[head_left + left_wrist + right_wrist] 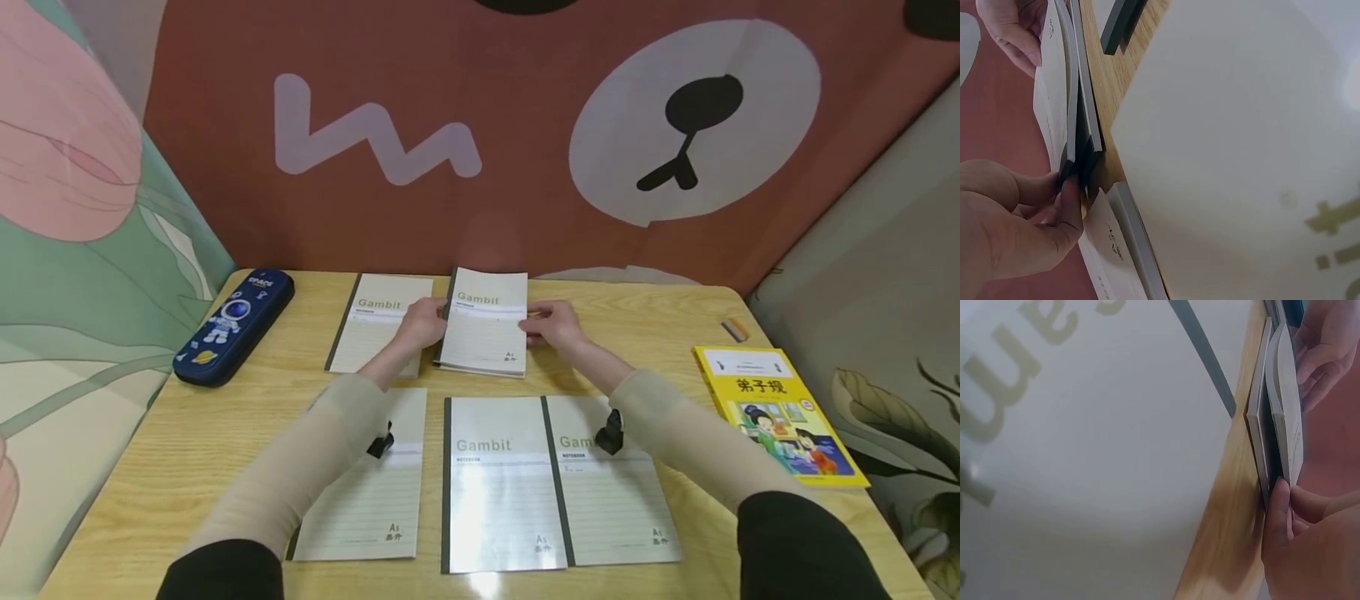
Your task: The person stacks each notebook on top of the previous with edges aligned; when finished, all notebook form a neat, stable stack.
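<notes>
Both hands hold a white Gambit notebook (487, 321) with a dark spine, at the back middle of the table. My left hand (424, 323) pinches its spine edge between thumb and fingers, plain in the left wrist view. On the opposite edge my right hand (557, 325) pinches it with thumb above and fingers beneath. A second notebook (1259, 419) lies right under the held one, and a narrow gap shows between them in the right wrist view. Left of these, another Gambit notebook (375, 333) lies flat, partly covered by my left hand.
In front lie more Gambit notebooks: one under my left forearm (367, 508), and a left one (502, 483) and right one (615, 500) side by side. A navy astronaut pencil case (234, 327) is at left. A yellow book (780, 417) and an eraser-like block (735, 330) are at right.
</notes>
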`<move>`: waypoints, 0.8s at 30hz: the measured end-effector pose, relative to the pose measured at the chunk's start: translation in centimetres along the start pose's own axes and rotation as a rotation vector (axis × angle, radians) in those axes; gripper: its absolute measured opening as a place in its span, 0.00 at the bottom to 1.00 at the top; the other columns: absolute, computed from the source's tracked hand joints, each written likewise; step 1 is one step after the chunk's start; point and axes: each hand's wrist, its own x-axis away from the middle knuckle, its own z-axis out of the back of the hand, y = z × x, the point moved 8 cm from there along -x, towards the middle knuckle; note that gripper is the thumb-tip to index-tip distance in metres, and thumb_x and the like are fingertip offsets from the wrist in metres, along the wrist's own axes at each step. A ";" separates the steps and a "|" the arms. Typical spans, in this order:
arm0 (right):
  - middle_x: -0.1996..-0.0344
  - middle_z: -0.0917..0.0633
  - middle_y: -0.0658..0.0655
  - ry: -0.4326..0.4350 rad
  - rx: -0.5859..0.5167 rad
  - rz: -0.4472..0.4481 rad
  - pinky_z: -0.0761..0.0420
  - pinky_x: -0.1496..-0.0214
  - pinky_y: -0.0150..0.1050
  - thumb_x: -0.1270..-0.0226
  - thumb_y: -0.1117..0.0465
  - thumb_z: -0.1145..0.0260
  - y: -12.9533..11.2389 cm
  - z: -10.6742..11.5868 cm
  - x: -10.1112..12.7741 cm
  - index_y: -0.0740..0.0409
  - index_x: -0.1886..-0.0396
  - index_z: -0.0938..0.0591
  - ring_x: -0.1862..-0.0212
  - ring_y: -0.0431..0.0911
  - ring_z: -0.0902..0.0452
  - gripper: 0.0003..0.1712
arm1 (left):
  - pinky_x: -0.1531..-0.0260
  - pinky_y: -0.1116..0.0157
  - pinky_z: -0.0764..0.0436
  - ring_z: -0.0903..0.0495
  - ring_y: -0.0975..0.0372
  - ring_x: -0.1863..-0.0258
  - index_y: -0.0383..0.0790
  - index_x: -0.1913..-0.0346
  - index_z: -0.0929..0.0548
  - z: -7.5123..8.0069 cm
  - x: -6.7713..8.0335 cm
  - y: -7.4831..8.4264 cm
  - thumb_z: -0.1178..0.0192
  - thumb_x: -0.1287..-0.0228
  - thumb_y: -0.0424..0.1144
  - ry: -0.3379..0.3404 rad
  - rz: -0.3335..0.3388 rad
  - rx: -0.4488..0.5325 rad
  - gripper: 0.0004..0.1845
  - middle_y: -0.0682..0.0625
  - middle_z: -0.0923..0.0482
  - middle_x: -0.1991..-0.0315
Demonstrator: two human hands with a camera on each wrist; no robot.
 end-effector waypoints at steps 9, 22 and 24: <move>0.54 0.18 0.62 0.008 0.007 0.004 0.10 0.58 0.36 0.29 0.69 0.32 0.3 0.0 -0.2 0.66 0.32 0.22 0.72 0.37 0.18 0.27 | 0.20 0.53 0.38 0.40 0.46 0.21 0.32 0.23 0.35 -0.1 0.5 0.7 0.53 0.26 0.28 -0.012 -0.061 -0.102 0.29 0.35 0.36 0.24; 0.41 0.16 0.68 0.035 0.177 0.045 0.10 0.57 0.38 0.30 0.67 0.32 -0.1 -0.4 0.2 0.66 0.32 0.23 0.61 0.46 0.13 0.27 | 0.29 0.54 0.26 0.28 0.48 0.32 0.29 0.24 0.34 -0.5 0.8 1.1 0.57 0.26 0.29 0.000 -0.090 -0.297 0.28 0.33 0.30 0.31; 0.41 0.16 0.68 0.033 0.189 0.047 0.10 0.57 0.37 0.29 0.67 0.32 -0.1 -0.5 0.2 0.66 0.31 0.23 0.58 0.48 0.12 0.27 | 0.32 0.54 0.24 0.27 0.49 0.34 0.30 0.24 0.34 -0.6 0.7 1.1 0.57 0.26 0.29 0.002 -0.081 -0.310 0.28 0.34 0.29 0.31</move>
